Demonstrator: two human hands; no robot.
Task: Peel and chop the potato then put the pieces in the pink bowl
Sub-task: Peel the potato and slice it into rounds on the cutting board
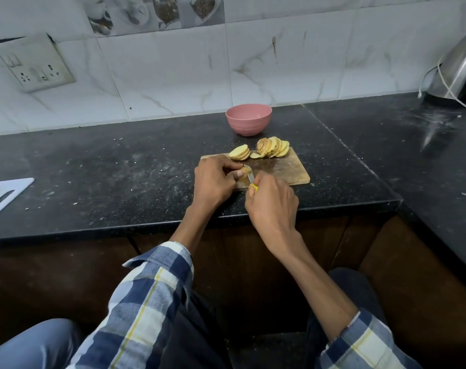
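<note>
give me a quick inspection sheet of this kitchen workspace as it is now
surface: black stone counter, dusty with crumbs
job's things: wooden chopping board; potato slices fanned along its far edge; potato piece under the knife; pink bowl behind, no pieces visible
clutter: white board at left edge
grippers: left hand holds the potato piece; right hand grips the knife
cables: white cord on steel kettle
surroundings: tiled wall, wall socket

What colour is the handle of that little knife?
Yellow: the knife handle peeks out above the right hand, seen in the head view.
</note>
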